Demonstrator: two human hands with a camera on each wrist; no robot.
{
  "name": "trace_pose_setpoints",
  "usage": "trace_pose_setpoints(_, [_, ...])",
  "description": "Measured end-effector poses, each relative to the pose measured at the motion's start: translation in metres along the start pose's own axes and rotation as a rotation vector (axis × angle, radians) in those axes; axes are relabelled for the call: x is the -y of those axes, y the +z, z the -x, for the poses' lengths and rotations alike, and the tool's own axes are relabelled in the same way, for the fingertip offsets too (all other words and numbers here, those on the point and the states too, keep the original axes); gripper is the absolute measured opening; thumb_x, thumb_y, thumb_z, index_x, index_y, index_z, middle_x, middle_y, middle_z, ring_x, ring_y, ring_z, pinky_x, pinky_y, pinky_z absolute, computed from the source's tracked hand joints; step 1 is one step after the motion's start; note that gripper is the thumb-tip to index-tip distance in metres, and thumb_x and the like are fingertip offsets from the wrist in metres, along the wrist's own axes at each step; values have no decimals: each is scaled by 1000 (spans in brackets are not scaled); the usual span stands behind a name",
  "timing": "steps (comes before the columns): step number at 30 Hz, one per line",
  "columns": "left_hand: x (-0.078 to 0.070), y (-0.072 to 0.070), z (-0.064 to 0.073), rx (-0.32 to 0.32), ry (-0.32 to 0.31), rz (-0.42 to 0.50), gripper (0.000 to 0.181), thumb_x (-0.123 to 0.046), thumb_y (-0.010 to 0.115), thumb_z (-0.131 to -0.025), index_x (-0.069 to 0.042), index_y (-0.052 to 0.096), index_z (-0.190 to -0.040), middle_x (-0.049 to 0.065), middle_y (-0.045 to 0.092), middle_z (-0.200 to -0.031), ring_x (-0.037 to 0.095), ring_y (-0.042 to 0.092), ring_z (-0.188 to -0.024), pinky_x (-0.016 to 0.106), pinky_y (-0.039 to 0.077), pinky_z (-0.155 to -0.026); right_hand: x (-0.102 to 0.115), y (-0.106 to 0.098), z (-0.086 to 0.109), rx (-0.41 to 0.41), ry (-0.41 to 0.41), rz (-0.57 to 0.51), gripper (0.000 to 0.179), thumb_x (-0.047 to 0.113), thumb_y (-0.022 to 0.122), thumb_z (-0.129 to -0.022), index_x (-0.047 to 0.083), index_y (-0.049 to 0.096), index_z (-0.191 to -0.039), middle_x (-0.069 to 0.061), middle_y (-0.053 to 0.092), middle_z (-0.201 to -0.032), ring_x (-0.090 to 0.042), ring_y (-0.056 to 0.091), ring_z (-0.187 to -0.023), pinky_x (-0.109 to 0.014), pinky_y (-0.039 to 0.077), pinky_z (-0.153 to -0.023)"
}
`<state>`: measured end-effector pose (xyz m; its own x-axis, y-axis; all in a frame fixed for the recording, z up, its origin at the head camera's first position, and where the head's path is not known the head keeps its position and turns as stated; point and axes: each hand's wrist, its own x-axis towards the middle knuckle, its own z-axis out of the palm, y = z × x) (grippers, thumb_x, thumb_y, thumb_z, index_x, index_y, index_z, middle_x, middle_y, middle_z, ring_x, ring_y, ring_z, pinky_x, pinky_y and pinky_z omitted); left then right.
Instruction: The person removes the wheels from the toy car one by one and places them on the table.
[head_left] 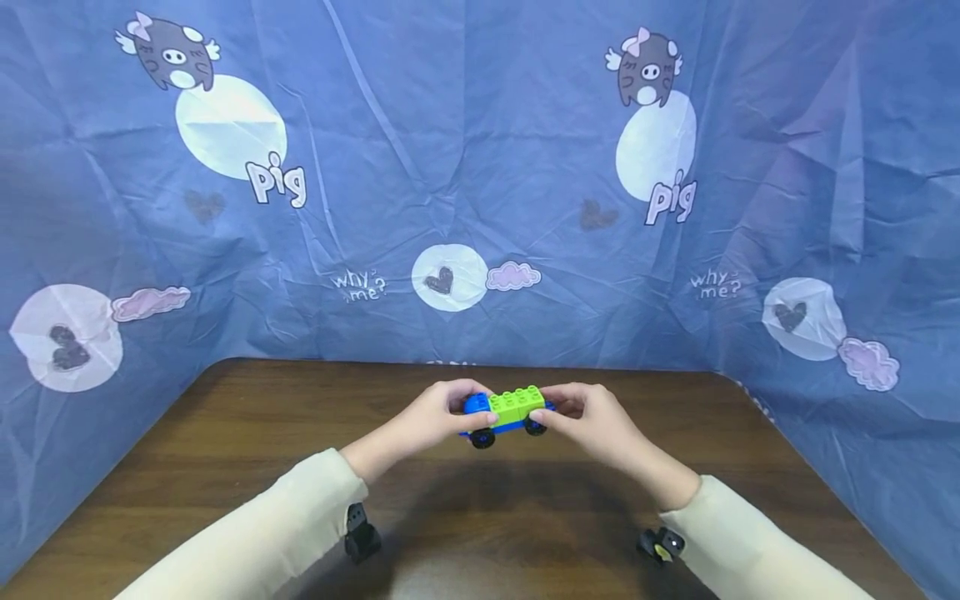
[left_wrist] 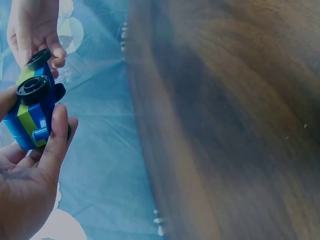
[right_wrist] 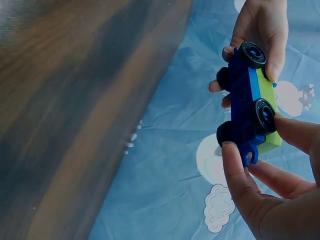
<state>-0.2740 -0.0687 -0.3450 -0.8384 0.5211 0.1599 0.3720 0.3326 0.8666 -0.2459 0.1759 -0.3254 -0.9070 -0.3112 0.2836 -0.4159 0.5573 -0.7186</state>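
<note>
A toy car (head_left: 517,405) made of building blocks is held up above the wooden table between both hands. Its base is blue with black wheels, and green studded bricks and a blue rounded brick sit on top. My left hand (head_left: 427,414) grips the end with the blue brick, thumb along the near side. At the other end, my right hand (head_left: 600,417) holds the car by the green brick and base. In the right wrist view the underside of the car (right_wrist: 245,95) shows, with a blue hook at its end. The left wrist view shows a blue peg (left_wrist: 41,133) at the opposite end.
The brown wooden table (head_left: 480,517) spreads beneath the hands. A blue printed cloth (head_left: 465,183) hangs behind it and along both sides. A small black device (head_left: 362,533) is at the left wrist, and another black device (head_left: 662,544) at the right.
</note>
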Motion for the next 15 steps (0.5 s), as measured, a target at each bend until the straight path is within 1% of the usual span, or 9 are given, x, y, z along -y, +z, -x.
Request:
trace_pose_setpoints(5, [-7, -4, 1, 34, -9, 24, 33, -22, 68, -91, -4, 63, -118, 12, 68, -93, 14, 63, -70, 34, 56, -60, 5, 2, -3, -21, -26, -11, 34, 19, 73, -86, -5, 69, -110, -14, 73, -92, -12, 67, -76, -21, 51, -65])
trace_pose_setpoints(9, [-12, -6, 0, 50, -19, -8, 34, -29, 67, -92, -8, 63, -118, 10, 66, -92, 15, 63, -67, 36, 56, -55, 12, 3, -6, -49, -52, -4, 31, 18, 74, -86, -3, 71, -108, -15, 73, -97, -15, 69, -79, -22, 53, -68])
trace_pose_setpoints(13, [-15, -6, -1, 40, -25, -47, 34, -33, 66, -92, -10, 64, -118, 10, 63, -97, 16, 63, -69, 35, 56, -52, 17, 5, -8, -67, -56, 10, 30, 19, 75, -85, -1, 72, -107, -14, 72, -100, -18, 70, -82, -23, 54, -68])
trace_pose_setpoints(15, [-16, -7, -1, 32, -26, -62, 34, -34, 66, -92, -11, 64, -117, 11, 63, -97, 15, 62, -69, 34, 55, -52, 19, 6, -9, -67, -52, 3, 30, 20, 75, -85, 0, 72, -108, -13, 72, -100, -19, 70, -82, -24, 54, -68])
